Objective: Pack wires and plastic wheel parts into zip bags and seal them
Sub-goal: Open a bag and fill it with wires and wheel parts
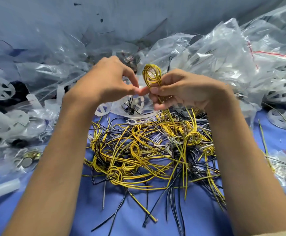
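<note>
Above pile (pixel 138 150), right hand (pixel 181 91) grips coil (pixel 153 72) upright, loop up; left hand (pixel 108 79) pinches bag (pixel 135 109)

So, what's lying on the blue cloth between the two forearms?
A tangled pile of yellow, black and white wires fills that stretch, plainly shown in the head view.
</note>
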